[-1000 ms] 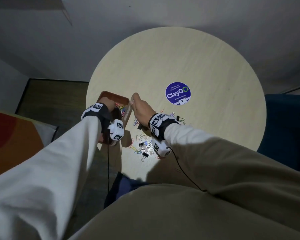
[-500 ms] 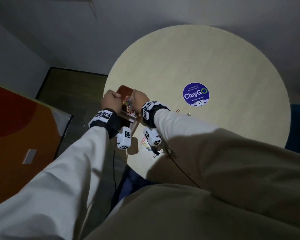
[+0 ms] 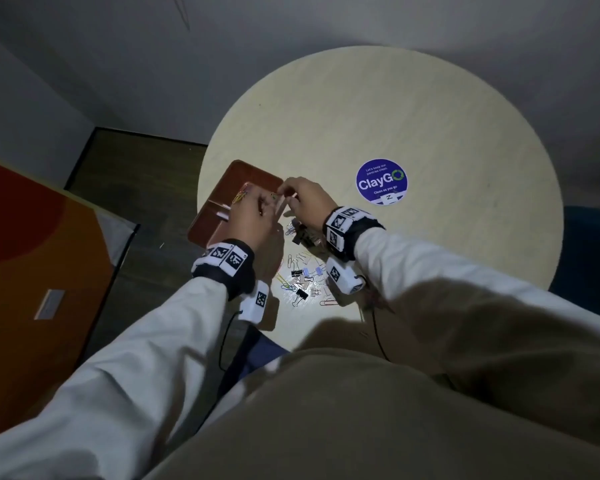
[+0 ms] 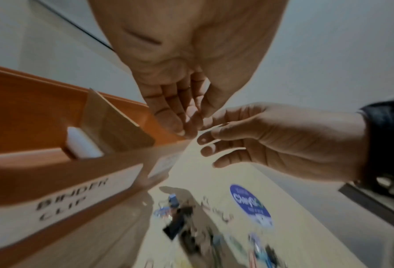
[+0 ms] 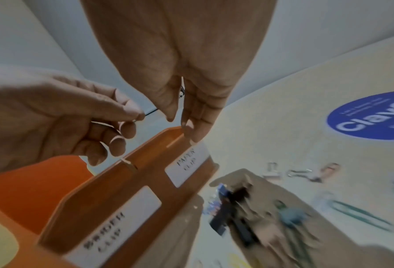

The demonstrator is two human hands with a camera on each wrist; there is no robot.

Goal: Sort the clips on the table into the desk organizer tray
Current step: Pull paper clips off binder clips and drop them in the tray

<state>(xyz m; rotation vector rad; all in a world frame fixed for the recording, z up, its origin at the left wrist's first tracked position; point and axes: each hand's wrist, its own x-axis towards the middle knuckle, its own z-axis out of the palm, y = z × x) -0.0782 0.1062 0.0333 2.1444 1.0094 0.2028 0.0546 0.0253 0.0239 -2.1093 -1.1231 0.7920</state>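
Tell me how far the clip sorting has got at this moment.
Partly done. A bunch of coloured paper clips already lies in the tray. Both hands are over it: the left hand pinches a thin wire clip, and the right hand seems to hold something small. Many clips, binder clips among them, are still on the table.
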